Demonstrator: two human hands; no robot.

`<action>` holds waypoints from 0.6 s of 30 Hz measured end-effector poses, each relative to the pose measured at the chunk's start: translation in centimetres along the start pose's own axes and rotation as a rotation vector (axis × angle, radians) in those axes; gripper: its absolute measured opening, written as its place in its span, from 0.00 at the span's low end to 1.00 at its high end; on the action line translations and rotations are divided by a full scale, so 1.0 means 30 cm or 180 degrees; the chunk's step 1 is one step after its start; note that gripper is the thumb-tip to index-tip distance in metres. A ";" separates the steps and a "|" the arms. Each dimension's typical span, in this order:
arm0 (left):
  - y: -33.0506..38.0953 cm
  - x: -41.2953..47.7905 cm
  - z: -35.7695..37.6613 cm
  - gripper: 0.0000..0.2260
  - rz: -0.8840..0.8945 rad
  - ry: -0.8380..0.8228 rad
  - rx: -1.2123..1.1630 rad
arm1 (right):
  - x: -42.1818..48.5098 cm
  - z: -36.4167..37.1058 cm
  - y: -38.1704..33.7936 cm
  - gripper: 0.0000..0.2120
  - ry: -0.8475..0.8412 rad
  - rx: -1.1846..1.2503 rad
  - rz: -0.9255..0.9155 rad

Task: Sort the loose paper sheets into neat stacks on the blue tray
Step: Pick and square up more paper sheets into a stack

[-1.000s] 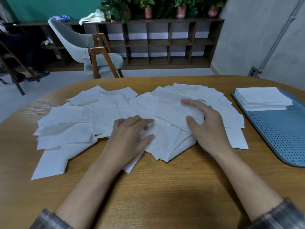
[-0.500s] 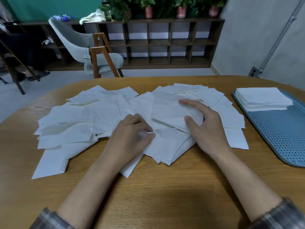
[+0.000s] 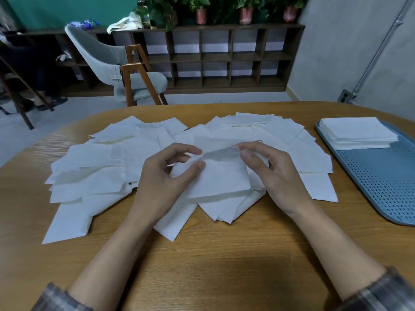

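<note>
Nearest, both forearms reached over the wooden counter. Well to the left of the blue tray, the left hand and the right hand held one sheet raised by its far edge. The left fingers were curled, with thumb and forefinger pinching that edge. The right fingers pinched the opposite corner, the rest loosely bent.

The sheet's near edge rested on the loose sheets, which fanned in an overlapping heap across the counter. Their right margin came near the tray without touching it.

The paper looked thin, limp and very light, sagging between the two pinches. It would likely crease or tear under a hard pull, or drag its neighbours along, so a gentle pinch at two corners of one edge seemed the right hold.

On the tray's far end sat one squared stack. Far beyond the tray, to its left, stood a grey chair and a dark shelf.
</note>
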State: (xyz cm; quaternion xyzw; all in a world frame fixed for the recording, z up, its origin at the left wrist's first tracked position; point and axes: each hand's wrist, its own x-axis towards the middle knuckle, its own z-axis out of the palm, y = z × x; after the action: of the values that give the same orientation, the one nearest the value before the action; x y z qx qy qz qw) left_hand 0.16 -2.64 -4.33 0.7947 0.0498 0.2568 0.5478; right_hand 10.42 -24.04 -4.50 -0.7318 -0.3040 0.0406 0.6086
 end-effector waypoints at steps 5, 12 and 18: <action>0.020 -0.001 0.004 0.15 -0.0117 0.0191 -0.0120 | -0.001 0.008 0.010 0.04 0.0010 0.0083 0.0189; 0.002 -0.014 0.006 0.26 0.0457 -0.0350 0.0355 | 0.020 -0.026 0.040 0.10 0.0612 0.0618 0.0657; -0.013 -0.018 0.014 0.09 0.0687 -0.0246 0.0642 | 0.018 -0.019 0.021 0.08 0.0641 0.0738 0.0797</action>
State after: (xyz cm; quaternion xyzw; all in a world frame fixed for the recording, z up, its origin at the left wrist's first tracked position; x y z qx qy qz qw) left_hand -0.04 -3.03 -4.99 0.8557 -0.0315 0.2771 0.4359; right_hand 11.36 -24.31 -4.76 -0.6893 -0.1415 0.0772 0.7063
